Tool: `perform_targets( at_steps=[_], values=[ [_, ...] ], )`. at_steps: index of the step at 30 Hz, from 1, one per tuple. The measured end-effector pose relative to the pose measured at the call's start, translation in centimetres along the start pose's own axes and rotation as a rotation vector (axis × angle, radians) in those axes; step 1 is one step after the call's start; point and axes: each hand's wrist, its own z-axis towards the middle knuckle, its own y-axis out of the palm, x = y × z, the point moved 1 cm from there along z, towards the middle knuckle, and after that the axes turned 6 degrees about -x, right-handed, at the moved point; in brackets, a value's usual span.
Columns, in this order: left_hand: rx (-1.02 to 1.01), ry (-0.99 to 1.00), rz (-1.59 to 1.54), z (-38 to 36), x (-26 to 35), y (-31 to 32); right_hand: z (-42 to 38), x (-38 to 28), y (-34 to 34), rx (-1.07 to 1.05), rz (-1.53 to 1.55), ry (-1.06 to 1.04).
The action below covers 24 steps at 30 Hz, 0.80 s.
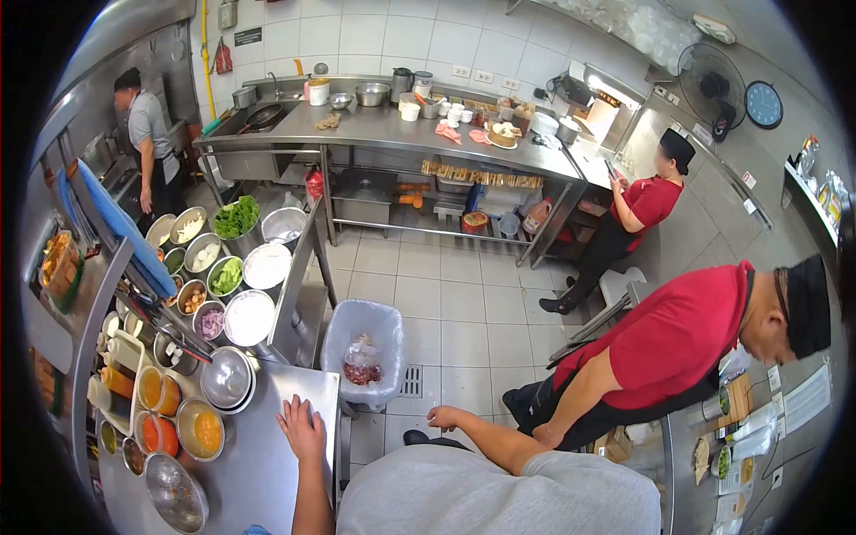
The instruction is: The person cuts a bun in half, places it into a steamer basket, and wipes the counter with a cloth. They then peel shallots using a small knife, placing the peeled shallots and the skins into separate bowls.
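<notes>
Tiled kitchen floor [419, 294], steel counter [254, 464] under spread, released left hand [301, 430], metal bowls [176, 492] nearby, right hand [448, 417] empty.

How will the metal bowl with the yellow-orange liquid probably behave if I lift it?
The metal bowl should stay stiff, judging by its shiny metal wall. The yellow-orange liquid would probably slosh if tilted, and might spill, because the top is uncovered.

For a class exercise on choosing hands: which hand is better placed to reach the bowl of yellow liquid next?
Left, I'd judge: the left hand lies open on the table, on the bowl's side; the right hand is farther off, beyond the table's edge.
</notes>
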Motion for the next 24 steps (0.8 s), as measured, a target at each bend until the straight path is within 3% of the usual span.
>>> perform_targets(
  at_steps=[24],
  values=[
    [0.004, -0.002, 0.019, 0.1, 0.6, 0.4, 0.5, 1.1, -1.5, -0.023, -0.003, -0.005]
  ],
)
